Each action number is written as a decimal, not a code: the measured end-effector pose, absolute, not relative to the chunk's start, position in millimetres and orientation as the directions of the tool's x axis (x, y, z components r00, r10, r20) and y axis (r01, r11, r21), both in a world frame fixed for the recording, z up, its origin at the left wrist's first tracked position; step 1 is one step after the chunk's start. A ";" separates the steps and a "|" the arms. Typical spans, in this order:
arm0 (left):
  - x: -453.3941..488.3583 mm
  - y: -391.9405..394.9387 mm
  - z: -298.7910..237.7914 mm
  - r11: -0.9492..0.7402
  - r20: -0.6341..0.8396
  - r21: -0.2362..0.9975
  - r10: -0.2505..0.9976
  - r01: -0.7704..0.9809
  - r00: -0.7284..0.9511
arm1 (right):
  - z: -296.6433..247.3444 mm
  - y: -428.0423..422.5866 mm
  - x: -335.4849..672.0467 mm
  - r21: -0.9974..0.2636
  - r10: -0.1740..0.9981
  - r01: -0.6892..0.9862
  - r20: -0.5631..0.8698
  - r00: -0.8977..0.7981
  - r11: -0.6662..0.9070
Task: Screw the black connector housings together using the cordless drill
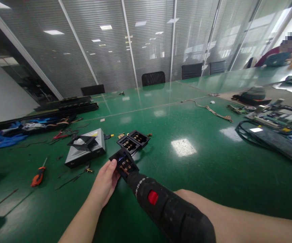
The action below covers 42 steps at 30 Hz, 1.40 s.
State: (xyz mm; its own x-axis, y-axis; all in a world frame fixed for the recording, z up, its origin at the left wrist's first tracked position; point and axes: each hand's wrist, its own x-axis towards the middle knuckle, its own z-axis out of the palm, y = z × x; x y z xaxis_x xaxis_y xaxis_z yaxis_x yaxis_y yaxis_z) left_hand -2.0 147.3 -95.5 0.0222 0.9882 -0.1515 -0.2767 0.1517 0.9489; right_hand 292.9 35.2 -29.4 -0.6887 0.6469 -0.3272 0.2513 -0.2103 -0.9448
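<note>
Black housing [124, 165] is held up over the near part of the surface [201, 168], open side up, brass-coloured parts visible inside. Left hand [107, 180]: thumb on the rim, fingers clamped on the housing, partly hidden under it. Power driver [171, 206] points into the open side; its front end covers the housing's near corner. Bit and screw seat not visible. Right hand [188, 195] is behind the driver, apparently closed on it since the tool is up; its fingers are hidden, exact grip unclear.

To do this well: keep the driver in line with the screw, press steadily, short trigger pulls so the head doesn't strip. Left thumb should stay on the rim, clear of the bit; grip firm, as the light housing could twist.

Just beyond, toward the far edge: two similar housings [133, 141], side by side; whether they touch the held one, can't tell. Toward the left edge: silver drive [99, 138] with a black bracket [79, 145] on top, then orange-handled screwdriver [37, 177]. Toward the right edge: circuit board [274, 118], dark flat device [280, 141]. Far right corner: another person [274, 55].
</note>
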 end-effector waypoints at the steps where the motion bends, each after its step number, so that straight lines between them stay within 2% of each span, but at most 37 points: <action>1: -2.4 147.6 -96.1 0.153 -0.153 0.948 0.988 -0.279 0.021 | -29.5 34.9 293.1 -0.944 0.645 0.254 -0.330 -0.690 -0.211; 42: 0.1 144.0 -92.2 0.146 -0.151 0.950 0.988 -0.277 0.003 | -24.8 24.7 292.3 -0.943 0.661 0.283 -0.325 -0.677 -0.174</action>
State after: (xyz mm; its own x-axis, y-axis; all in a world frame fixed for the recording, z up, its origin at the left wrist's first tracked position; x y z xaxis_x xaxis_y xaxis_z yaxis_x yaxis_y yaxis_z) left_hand 0.1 144.0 -92.2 0.0034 0.9885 -0.1513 -0.2775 0.1463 0.9495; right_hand 292.3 24.7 -24.8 -0.6769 0.6605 -0.3247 0.2829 -0.1739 -0.9433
